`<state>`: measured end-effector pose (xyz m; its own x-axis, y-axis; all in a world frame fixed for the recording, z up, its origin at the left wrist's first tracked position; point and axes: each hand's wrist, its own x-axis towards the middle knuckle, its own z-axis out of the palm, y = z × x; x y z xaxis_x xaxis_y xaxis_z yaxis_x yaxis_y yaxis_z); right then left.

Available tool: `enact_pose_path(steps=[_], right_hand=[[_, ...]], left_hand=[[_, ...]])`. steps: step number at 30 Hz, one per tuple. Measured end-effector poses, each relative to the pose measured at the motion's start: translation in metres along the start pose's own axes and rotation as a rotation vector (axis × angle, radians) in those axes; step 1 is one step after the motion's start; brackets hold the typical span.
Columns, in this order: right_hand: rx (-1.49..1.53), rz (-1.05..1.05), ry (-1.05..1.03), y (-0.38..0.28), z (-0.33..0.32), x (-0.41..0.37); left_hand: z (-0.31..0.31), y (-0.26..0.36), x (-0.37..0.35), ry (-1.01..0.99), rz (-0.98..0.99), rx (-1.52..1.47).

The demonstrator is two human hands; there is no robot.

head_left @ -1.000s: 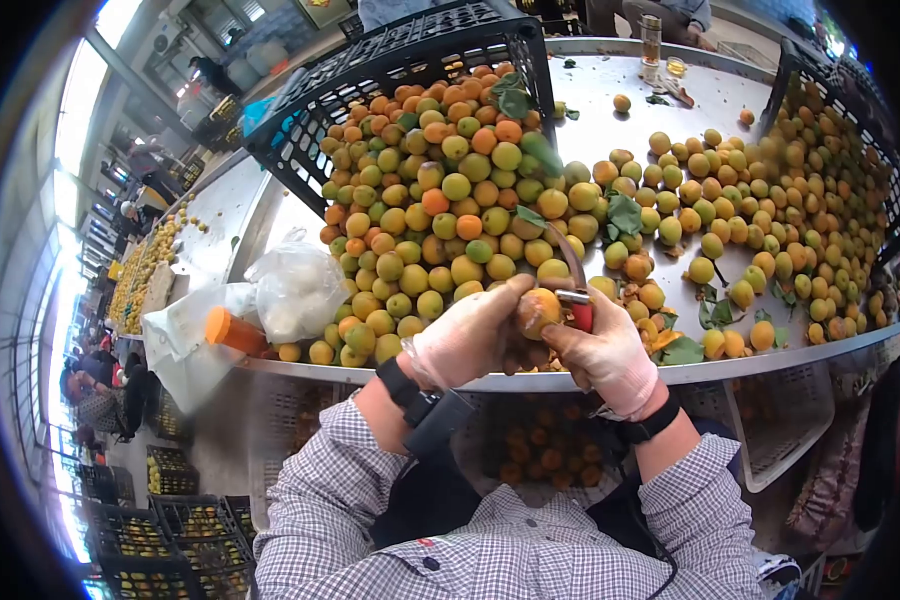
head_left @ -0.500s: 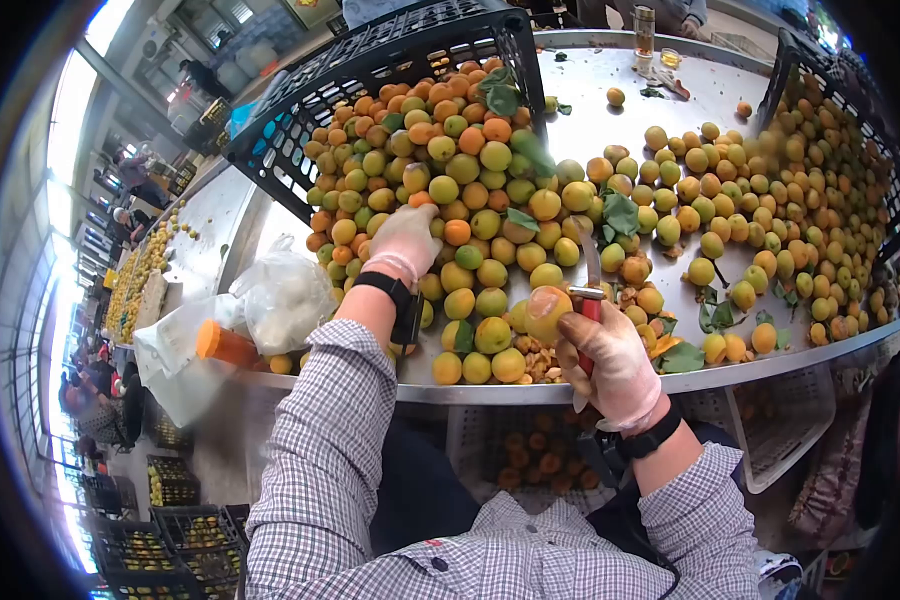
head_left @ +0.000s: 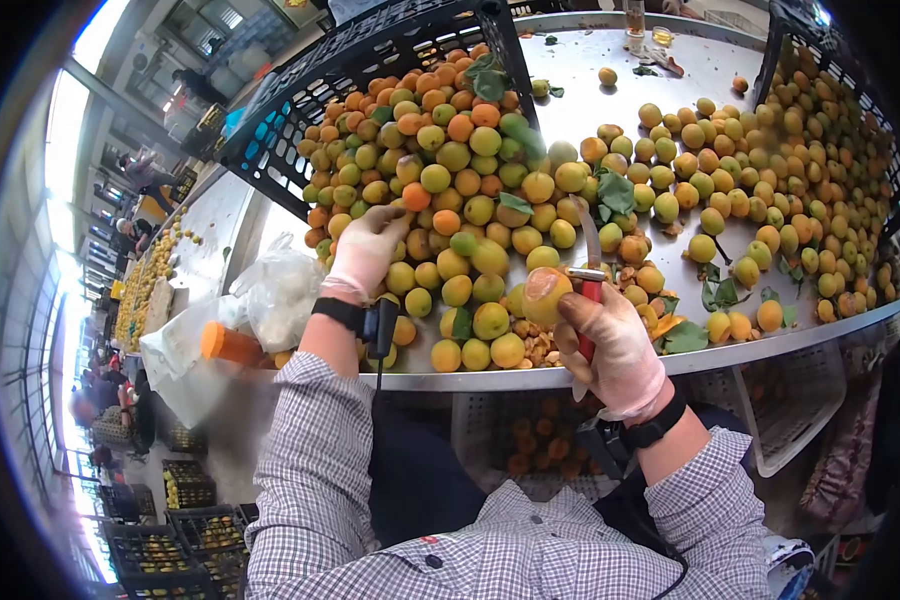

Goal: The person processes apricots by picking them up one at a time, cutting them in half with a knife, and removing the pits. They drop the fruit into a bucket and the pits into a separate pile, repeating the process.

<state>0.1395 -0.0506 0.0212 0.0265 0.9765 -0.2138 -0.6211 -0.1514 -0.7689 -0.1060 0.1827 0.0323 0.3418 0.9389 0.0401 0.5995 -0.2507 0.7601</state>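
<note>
My right hand [head_left: 610, 345], in a thin pale glove, is closed round a knife with a red handle [head_left: 591, 310] and a curved blade that points up and away. The same hand pinches an apricot [head_left: 547, 296] with a brown blemished patch against the knife. On the left side of a big heap of apricots [head_left: 455, 155], my gloved left hand [head_left: 368, 248] touches the fruit with its fingers loosely bent; no apricot shows in its grasp, though the fingertips are partly hidden. Pieces of cut apricot [head_left: 535, 343] lie under the right hand.
A tipped black crate [head_left: 270, 150] backs the heap; another crate [head_left: 770, 65] stands right, beside more apricots [head_left: 770, 200]. Plastic bags [head_left: 280, 300] and an orange container [head_left: 232, 343] sit left. A white basket [head_left: 795, 420] is below the metal table's edge [head_left: 610, 365].
My left hand has moved left and slightly lower on the heap. The right hand keeps the knife and the blemished apricot in nearly the same place. The view has shifted slightly.
</note>
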Motion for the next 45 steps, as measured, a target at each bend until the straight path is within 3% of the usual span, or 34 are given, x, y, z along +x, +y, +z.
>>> enact_pose_path(steps=[1, 2, 4, 10, 17, 20, 22, 26, 29, 30, 34, 40, 43, 45], right_hand=[[-0.005, -0.004, -0.001, 0.000, 0.000, 0.000], [-0.002, -0.006, -0.002, 0.000, 0.000, 0.000], [-0.027, 0.011, 0.010, 0.000, 0.001, 0.000], [-0.010, -0.003, 0.000, 0.004, -0.002, 0.005], [-0.020, 0.007, -0.011, 0.002, -0.001, 0.005], [-0.022, 0.001, -0.004, 0.005, -0.003, 0.006], [0.038, 0.002, 0.000, 0.008, -0.006, 0.008], [0.079, -0.007, 0.040, 0.008, -0.003, 0.006], [0.155, 0.018, 0.060, 0.010, 0.004, 0.007], [0.153, 0.015, 0.066, 0.012, 0.004, 0.007], [0.188, 0.036, 0.072, 0.025, 0.001, 0.009], [0.274, -0.027, -0.066, 0.020, -0.004, -0.004], [0.358, -0.029, -0.137, 0.023, -0.007, -0.011], [0.425, -0.056, -0.243, 0.026, -0.012, -0.017]], left_hand=[[0.003, -0.035, 0.016, -0.016, 0.113, 0.155], [0.004, -0.027, 0.015, -0.065, 0.076, 0.436], [0.011, -0.018, 0.016, -0.146, 0.020, 0.678], [0.028, -0.010, 0.029, -0.236, 0.037, 0.967], [0.030, -0.024, 0.023, -0.078, 0.108, 0.869], [0.020, -0.022, 0.020, -0.073, 0.026, 0.703], [0.015, -0.022, 0.015, 0.005, 0.023, 0.366], [0.019, 0.054, -0.040, -0.114, 0.042, -0.208], [0.027, 0.097, -0.075, -0.204, 0.111, -0.201], [0.035, 0.095, -0.079, -0.215, 0.222, -0.239], [0.056, 0.118, -0.099, -0.232, 0.395, 0.031], [0.054, 0.133, -0.112, -0.370, 0.380, -0.011], [0.053, 0.149, -0.125, -0.354, 0.472, 0.327], [0.052, 0.156, -0.135, -0.325, 0.486, 0.347]])
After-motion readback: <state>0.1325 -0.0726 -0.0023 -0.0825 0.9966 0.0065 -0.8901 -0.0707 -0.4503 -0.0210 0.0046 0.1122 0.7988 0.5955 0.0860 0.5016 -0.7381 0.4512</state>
